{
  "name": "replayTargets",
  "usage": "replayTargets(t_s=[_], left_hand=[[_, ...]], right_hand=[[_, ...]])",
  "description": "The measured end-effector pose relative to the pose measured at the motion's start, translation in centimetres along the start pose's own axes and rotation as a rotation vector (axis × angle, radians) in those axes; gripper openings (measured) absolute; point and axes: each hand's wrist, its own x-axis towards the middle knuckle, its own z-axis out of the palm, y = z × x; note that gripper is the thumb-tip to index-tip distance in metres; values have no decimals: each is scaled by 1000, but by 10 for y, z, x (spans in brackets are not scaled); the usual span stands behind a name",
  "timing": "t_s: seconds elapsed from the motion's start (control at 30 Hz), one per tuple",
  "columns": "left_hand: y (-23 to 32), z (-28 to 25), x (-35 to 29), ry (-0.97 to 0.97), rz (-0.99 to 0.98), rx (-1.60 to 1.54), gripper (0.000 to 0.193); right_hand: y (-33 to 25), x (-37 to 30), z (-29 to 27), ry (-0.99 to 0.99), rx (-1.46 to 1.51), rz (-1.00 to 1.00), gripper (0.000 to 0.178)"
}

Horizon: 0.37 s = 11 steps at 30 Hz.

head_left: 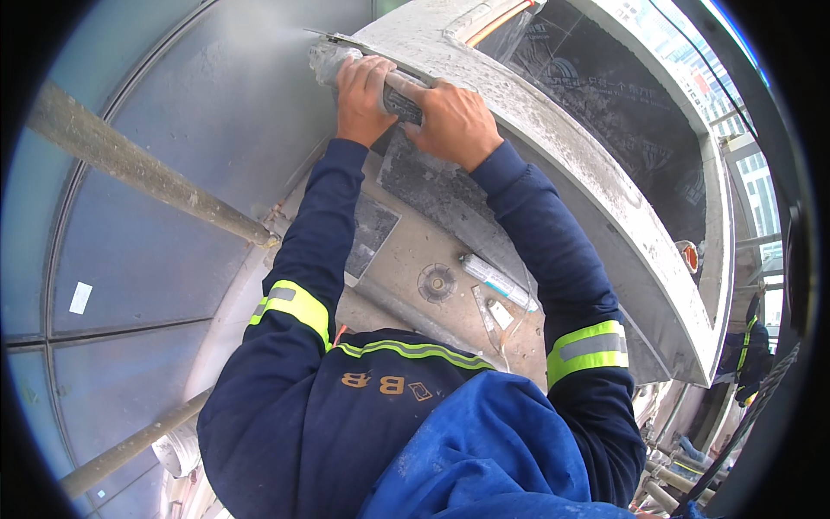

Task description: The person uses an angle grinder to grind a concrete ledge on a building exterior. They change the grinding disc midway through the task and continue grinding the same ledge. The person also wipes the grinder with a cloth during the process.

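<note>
Both my hands are wrapped around a dust-covered angle grinder (403, 105) at the far end of a curved, pale grey panel (519, 95). My left hand (363, 97) grips it near the head, and my right hand (456, 121) closes over the body behind. The grinder's thin disc (333, 37) lies along the panel's far edge, with whitish dust streaming off to the left. I cannot tell how deep the disc sits in the edge. Part of the grinder's body is hidden under my fingers.
Below my arms, a sealant tube (499, 282), a round worn disc (437, 282) and a small white piece (500, 314) lie on the dusty floor. Scaffold poles (147, 164) cross before glass panels on the left. Another person (752, 350) is at far right.
</note>
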Motion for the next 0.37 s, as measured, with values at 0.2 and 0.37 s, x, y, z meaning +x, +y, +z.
replayTargets(t_s=[0.2, 0.37], left_hand=[[-10, 0, 0, 4, 2, 5, 81], [-18, 3, 0, 3, 2, -5, 74]], right_hand=[[-1, 7, 5, 4, -17, -18, 69], [-2, 13, 6, 6, -17, -20, 70]])
